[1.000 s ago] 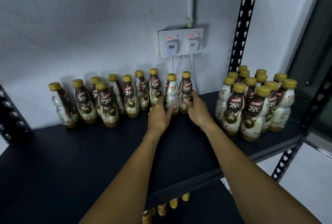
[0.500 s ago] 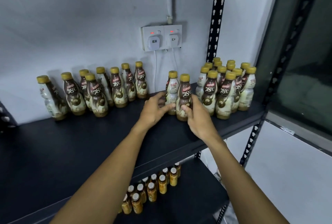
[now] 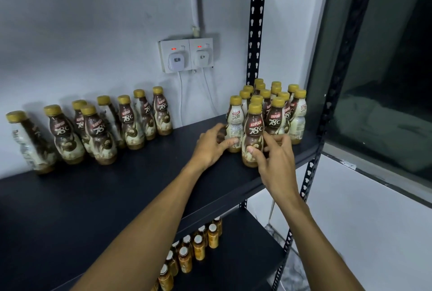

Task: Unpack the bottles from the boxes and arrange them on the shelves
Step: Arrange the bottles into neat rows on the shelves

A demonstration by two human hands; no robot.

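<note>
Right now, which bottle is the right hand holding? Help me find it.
Find the black shelf below the wall socket, then the bottle cluster at its right end. It's the frontmost bottle, brown label facing you, unlike its white-sided neighbour.

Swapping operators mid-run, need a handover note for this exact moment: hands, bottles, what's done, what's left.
Left hand grips the white-side bottle. Right hand holds the front bottle.
Both bottles stand upright on the shelf, against the right cluster.
Done: the right cluster is packed at the shelf's right end. Small bottles line the lower shelf.
Left: the left row stands loosely along the back and probably gets grouped next. No boxes in view.
</note>
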